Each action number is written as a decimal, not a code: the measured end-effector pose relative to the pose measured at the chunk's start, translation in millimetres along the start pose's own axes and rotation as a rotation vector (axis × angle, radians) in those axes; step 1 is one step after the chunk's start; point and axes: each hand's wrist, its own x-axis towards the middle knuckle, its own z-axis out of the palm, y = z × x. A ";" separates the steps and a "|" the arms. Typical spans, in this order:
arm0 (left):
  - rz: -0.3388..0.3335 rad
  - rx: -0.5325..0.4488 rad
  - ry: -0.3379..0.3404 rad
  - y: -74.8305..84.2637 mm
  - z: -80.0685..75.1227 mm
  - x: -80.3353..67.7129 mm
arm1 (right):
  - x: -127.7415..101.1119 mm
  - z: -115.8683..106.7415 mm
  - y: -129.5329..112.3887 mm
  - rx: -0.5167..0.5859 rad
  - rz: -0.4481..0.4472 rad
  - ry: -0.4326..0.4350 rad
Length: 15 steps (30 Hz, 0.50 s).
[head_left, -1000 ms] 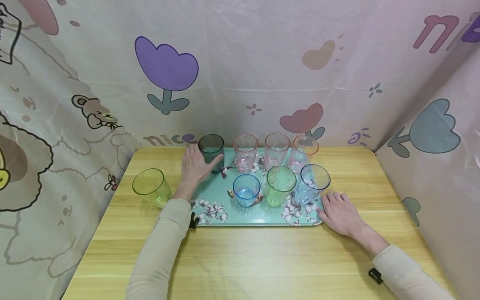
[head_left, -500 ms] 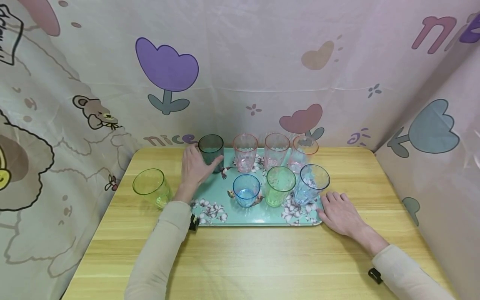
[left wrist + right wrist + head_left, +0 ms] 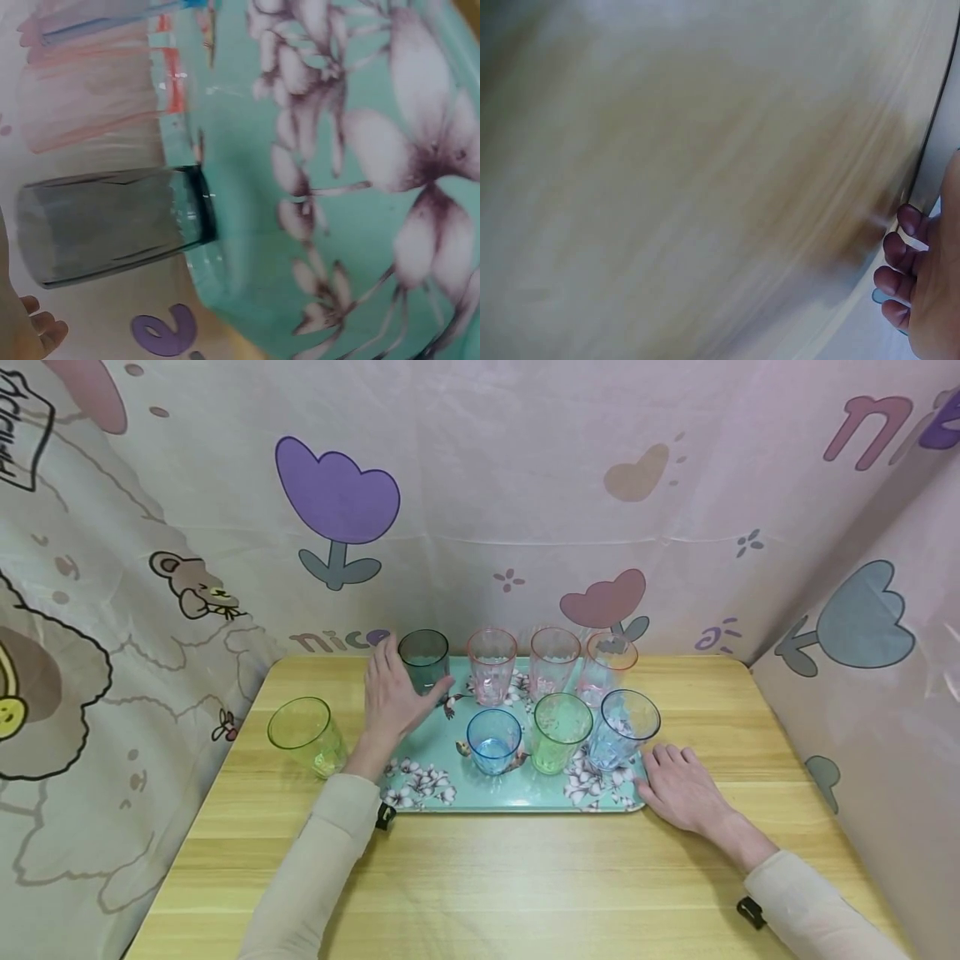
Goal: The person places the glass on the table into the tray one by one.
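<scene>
— Since a second ago, has the left hand (image 3: 393,697) changed?
— Yes: its fingers have come off the dark grey cup (image 3: 423,661) and stand straight just beside it, gripping nothing.
— Where is that cup?
— Upright at the teal tray's (image 3: 517,793) back left corner.
— And the right hand (image 3: 678,789)?
— Flat and relaxed on the wooden table (image 3: 525,877), touching the tray's right edge, holding nothing.
</scene>
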 end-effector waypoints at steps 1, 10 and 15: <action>0.010 0.002 0.006 2.0 -2.3 -0.8 | 0.0 0.0 0.0 0.000 0.000 0.000; 0.093 0.025 0.020 17.1 -19.7 -11.0 | 0.2 0.2 0.0 -0.001 -0.003 0.001; 0.135 0.033 0.018 20.2 -27.4 -19.3 | 0.1 0.1 -0.1 0.002 0.000 -0.003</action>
